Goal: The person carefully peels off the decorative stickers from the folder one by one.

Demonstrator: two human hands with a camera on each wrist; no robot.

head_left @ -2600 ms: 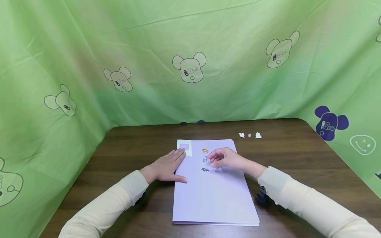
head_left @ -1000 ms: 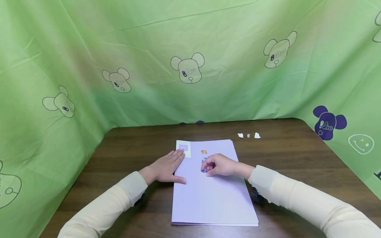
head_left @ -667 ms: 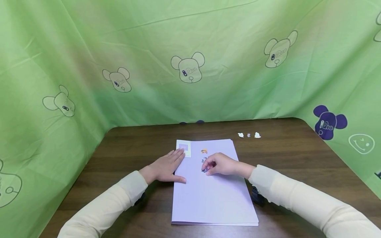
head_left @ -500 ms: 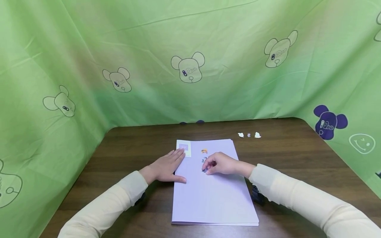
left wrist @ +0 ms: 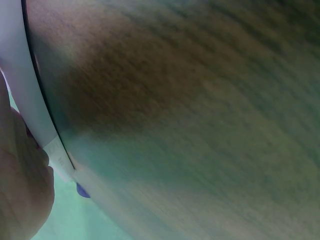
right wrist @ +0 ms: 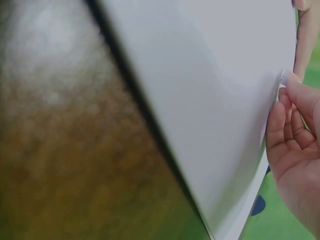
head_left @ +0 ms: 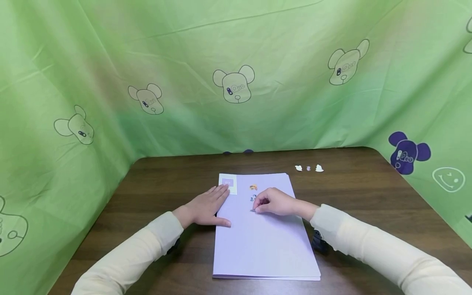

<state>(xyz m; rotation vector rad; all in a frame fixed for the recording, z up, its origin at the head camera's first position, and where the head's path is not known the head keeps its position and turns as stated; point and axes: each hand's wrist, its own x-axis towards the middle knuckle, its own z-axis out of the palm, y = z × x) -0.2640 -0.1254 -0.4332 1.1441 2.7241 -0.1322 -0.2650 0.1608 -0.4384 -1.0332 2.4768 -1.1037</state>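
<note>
A light purple paper folder (head_left: 265,250) lies on the table, a white label with a purple square (head_left: 233,189) at its upper left corner. My left hand (head_left: 208,207) rests flat on the folder's left edge, fingers straight and fingertips at the label. Over the folder's middle, my right hand (head_left: 274,201) pinches a small thin sticker-like piece (right wrist: 285,77) between thumb and forefinger. Only a sliver of it shows in the head view, close over the paper. Just above are an orange figure (head_left: 253,187) and a small bluish one (head_left: 253,197), partly beside the forefinger.
Two small white cut-out pieces (head_left: 319,168) and a little purple one (head_left: 308,168) lie in a row at the table's back right. The brown wooden table (head_left: 169,176) is enclosed by a green cloth (head_left: 184,123) printed with bear heads.
My right hand came down to the lowest dark figure and now pinches it; the figure, flat on the paper before, is raised and tilted. My left hand has stayed put.
</note>
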